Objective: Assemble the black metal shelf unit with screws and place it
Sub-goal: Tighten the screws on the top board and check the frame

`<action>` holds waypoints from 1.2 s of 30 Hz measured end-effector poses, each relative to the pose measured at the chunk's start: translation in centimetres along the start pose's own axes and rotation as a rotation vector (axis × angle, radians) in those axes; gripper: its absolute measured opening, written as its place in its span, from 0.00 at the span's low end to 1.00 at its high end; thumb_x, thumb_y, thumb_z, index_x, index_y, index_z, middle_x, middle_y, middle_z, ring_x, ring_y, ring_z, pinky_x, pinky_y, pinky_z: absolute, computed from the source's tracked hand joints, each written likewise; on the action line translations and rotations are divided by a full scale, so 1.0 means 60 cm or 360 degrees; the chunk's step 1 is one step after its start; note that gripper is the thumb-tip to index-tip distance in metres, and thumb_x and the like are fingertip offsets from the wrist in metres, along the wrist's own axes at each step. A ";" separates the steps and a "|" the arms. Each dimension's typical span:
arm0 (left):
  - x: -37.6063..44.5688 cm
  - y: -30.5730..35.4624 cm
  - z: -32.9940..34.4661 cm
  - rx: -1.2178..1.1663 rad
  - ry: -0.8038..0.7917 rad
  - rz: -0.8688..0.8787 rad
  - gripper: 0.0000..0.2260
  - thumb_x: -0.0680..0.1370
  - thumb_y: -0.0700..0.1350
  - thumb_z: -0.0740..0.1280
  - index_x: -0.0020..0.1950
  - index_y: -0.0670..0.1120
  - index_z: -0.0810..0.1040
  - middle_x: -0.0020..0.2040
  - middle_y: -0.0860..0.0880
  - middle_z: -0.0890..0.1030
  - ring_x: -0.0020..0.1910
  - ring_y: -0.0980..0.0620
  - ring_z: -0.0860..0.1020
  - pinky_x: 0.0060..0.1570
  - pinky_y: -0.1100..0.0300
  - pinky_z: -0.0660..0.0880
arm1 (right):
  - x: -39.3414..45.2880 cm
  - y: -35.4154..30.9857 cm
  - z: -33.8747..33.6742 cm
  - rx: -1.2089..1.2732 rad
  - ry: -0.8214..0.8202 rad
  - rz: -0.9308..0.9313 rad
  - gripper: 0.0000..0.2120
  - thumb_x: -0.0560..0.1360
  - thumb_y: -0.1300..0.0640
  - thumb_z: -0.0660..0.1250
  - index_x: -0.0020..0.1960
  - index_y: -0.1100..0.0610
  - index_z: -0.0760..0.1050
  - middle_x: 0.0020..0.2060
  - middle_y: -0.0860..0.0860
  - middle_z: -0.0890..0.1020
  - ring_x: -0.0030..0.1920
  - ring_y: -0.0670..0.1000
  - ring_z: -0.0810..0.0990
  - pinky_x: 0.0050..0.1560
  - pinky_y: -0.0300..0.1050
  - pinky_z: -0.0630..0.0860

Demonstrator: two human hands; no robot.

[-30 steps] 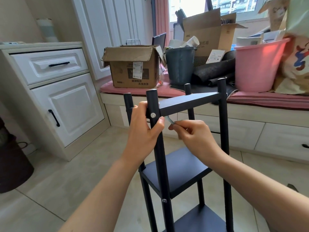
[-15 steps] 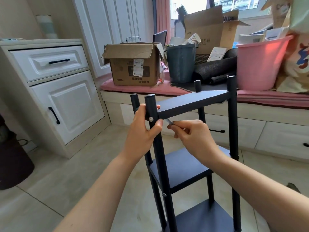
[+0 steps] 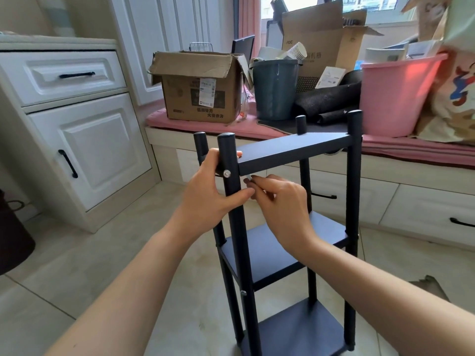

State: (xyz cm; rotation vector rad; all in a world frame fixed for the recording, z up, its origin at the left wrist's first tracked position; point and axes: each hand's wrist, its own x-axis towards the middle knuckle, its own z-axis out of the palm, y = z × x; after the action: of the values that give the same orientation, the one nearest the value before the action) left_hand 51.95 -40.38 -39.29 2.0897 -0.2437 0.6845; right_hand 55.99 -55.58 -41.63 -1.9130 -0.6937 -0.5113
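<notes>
Left hand (image 3: 205,194) wraps its fingers and thumb around the near front post (image 3: 232,201) of the black shelf unit (image 3: 295,152), just below a silver screw (image 3: 227,173). Right hand (image 3: 281,201) pinches a small silver tool (image 3: 248,179) under the top shelf, right beside that post. The shelf unit stands upright on the tile floor (image 3: 90,265), in front of a pink-cushioned window seat (image 3: 411,150)

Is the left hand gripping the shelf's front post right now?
Yes, the left hand is wrapped around the front post just below the top shelf.
</notes>
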 end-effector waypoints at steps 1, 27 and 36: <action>0.000 -0.001 0.000 -0.0006 -0.0003 0.0001 0.24 0.73 0.45 0.78 0.64 0.51 0.71 0.60 0.55 0.77 0.60 0.62 0.75 0.56 0.74 0.69 | 0.000 0.002 0.003 -0.0004 0.0020 -0.0023 0.08 0.79 0.60 0.68 0.50 0.61 0.85 0.36 0.55 0.82 0.39 0.57 0.80 0.44 0.58 0.77; 0.016 -0.012 -0.008 -0.0068 -0.0040 -0.0018 0.24 0.71 0.38 0.78 0.62 0.51 0.72 0.58 0.54 0.78 0.54 0.65 0.76 0.51 0.75 0.70 | 0.035 0.037 0.075 0.0176 0.0119 -0.0105 0.06 0.74 0.67 0.68 0.47 0.62 0.84 0.39 0.54 0.85 0.40 0.53 0.81 0.42 0.54 0.79; 0.016 -0.010 -0.012 -0.0012 -0.0036 0.0004 0.25 0.71 0.41 0.79 0.63 0.52 0.72 0.57 0.56 0.78 0.55 0.67 0.75 0.52 0.76 0.69 | 0.019 0.019 0.037 0.0196 -0.0055 -0.0038 0.07 0.79 0.66 0.64 0.52 0.64 0.81 0.45 0.54 0.83 0.46 0.50 0.80 0.49 0.46 0.77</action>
State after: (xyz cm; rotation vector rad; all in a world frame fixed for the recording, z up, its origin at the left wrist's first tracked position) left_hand 52.72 -39.36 -38.87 2.0912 -0.2615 0.6611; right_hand 57.75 -53.69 -42.59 -1.8040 -0.7543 -0.4413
